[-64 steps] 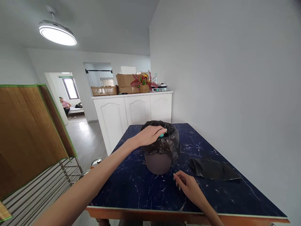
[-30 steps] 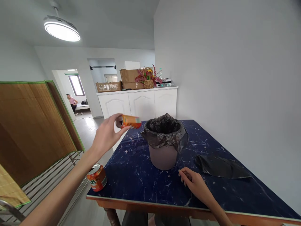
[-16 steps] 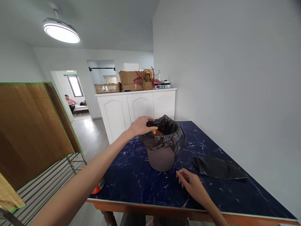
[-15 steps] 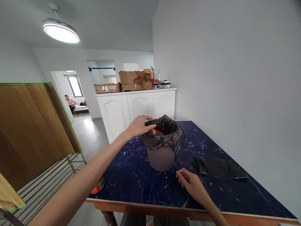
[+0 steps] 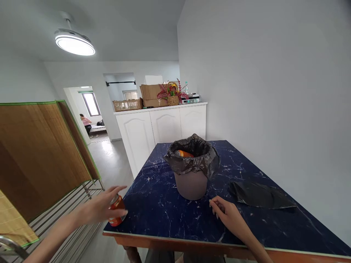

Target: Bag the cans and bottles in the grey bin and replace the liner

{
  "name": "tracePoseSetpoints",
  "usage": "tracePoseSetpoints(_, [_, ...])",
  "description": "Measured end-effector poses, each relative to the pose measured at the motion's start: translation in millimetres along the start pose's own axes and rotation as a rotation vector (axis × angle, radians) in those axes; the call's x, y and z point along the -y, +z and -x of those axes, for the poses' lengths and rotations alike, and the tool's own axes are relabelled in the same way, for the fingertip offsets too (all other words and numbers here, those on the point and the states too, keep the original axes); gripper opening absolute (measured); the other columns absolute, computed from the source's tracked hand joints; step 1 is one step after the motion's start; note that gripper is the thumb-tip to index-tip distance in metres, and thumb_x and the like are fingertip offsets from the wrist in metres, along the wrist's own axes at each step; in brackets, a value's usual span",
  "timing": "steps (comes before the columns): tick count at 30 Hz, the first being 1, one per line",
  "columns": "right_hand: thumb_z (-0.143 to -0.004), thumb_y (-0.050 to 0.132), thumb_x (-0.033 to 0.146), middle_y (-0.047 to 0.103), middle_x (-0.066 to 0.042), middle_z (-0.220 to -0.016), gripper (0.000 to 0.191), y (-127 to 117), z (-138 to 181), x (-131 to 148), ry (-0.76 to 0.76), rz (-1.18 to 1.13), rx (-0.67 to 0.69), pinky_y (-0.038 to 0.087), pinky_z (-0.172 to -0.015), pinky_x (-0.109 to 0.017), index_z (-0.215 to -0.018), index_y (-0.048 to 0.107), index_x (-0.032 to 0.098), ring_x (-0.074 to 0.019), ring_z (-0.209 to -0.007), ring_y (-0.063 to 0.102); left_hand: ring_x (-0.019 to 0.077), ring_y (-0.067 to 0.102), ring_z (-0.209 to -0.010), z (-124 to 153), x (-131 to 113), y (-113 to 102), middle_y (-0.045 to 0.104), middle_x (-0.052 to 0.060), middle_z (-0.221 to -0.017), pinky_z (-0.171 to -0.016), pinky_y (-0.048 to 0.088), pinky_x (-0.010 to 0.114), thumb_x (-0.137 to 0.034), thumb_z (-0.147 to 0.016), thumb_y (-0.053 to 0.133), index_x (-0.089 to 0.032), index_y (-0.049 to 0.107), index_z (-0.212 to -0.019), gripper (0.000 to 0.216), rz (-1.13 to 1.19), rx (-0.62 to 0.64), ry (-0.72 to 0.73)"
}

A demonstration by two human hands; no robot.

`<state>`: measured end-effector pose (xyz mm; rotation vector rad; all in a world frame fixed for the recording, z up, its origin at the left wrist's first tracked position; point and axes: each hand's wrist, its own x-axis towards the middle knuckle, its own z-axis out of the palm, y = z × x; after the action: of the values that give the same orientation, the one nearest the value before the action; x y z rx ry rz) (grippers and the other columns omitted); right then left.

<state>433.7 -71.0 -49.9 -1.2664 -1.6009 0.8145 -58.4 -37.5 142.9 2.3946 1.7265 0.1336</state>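
Note:
A small brown bin (image 5: 191,185) lined with a black bag stands in the middle of the dark blue marble table (image 5: 164,208). An orange can (image 5: 183,153) lies inside it, near the rim. My left hand (image 5: 102,206) is at the table's near left corner, its fingers curling round an upright orange soda can (image 5: 117,212). My right hand (image 5: 229,217) rests on the table just in front of the bin, fingers loosely curled, with nothing seen in it.
A folded black bag (image 5: 260,195) lies on the table to the right. A bamboo screen (image 5: 35,153) and a metal rack (image 5: 68,219) stand at the left. White cabinets (image 5: 161,126) with boxes and a flower basket lie behind. A person sits in the far room.
My left hand dropped an orange can into the bin, then swung back down to the near left corner and closed round the second can. My right hand has stayed put.

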Motion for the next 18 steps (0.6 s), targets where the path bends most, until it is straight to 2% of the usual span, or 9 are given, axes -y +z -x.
tracePoseSetpoints(3, [-0.105,0.048,0.068,0.062,0.000,-0.072,0.048,0.1,0.0,0.5,0.004,0.000,0.001,0.042,-0.060,-0.030,-0.091,0.065,0.025,-0.0168,-0.061,0.055,0.0318,0.076,-0.100,10.9,17.1,28.8,0.066,0.012,-0.140,-0.087,0.058,0.039,-0.062,-0.090,0.062,-0.033,0.052,-0.155,0.072,0.025,-0.041,0.024])
tracePoseSetpoints(5, [-0.104,0.048,0.068,0.062,-0.001,-0.073,0.048,0.1,0.0,0.6,0.008,0.000,0.000,0.043,-0.061,-0.031,-0.092,0.065,0.025,-0.0174,-0.062,0.056,0.0291,0.076,-0.090,6.8,10.3,36.0,0.068,0.011,-0.129,-0.081,0.058,0.038,-0.060,-0.095,0.055,-0.031,0.054,-0.152,0.063,0.035,-0.094,0.020])
tracePoseSetpoints(7, [-0.105,0.048,0.068,0.062,-0.001,-0.073,0.048,0.2,-0.1,0.8,0.010,0.000,0.001,0.043,-0.062,-0.031,-0.092,0.065,0.025,-0.0177,-0.062,0.057,0.0293,0.076,-0.091,-3.7,-8.4,31.2,0.067,0.011,-0.125,-0.081,0.057,0.038,-0.063,-0.097,0.053,-0.028,0.055,-0.149,0.062,0.078,-0.194,0.027])
tracePoseSetpoints(11, [-0.105,0.048,0.067,0.063,-0.001,-0.073,0.047,0.0,-0.4,1.2,0.007,0.000,0.001,0.044,-0.064,-0.031,-0.092,0.064,0.025,-0.0181,-0.064,0.059,0.0307,0.072,-0.107,-31.0,-73.1,-2.9,0.066,0.013,-0.130,-0.091,0.056,0.041,-0.065,-0.097,0.058,-0.023,0.049,-0.149,0.067,0.232,-0.589,0.081])
tracePoseSetpoints(13, [-0.105,0.048,0.067,0.063,0.000,-0.073,0.047,-0.3,-0.6,1.5,0.006,0.001,-0.001,0.044,-0.064,-0.031,-0.092,0.064,0.025,-0.0182,-0.064,0.059,0.0273,0.071,-0.101,-45.8,-114.2,-22.7,0.068,0.010,-0.125,-0.089,0.056,0.040,-0.063,-0.097,0.062,-0.024,0.050,-0.146,0.064,0.344,-0.726,0.109])
tracePoseSetpoints(16, [-0.105,0.048,0.067,0.063,-0.001,-0.072,0.047,-0.7,-1.0,2.0,0.004,0.003,-0.002,0.045,-0.063,-0.030,-0.091,0.064,0.025,-0.0183,-0.064,0.060,0.0248,0.069,-0.101,-76.1,-174.0,-43.4,0.069,0.009,-0.124,-0.087,0.057,0.037,-0.058,-0.096,0.067,-0.025,0.056,-0.138,0.055,0.459,-0.786,0.277])
tracePoseSetpoints(18, [-0.105,0.048,0.067,0.064,-0.001,-0.073,0.047,-0.9,-1.3,2.6,0.000,0.005,-0.003,0.045,-0.063,-0.030,-0.091,0.064,0.025,-0.0183,-0.064,0.060,0.0252,0.070,-0.105,-104.8,-205.7,-47.9,0.069,0.009,-0.126,-0.092,0.057,0.038,-0.054,-0.096,0.070,-0.024,0.056,-0.137,0.053,0.502,-0.773,0.397])
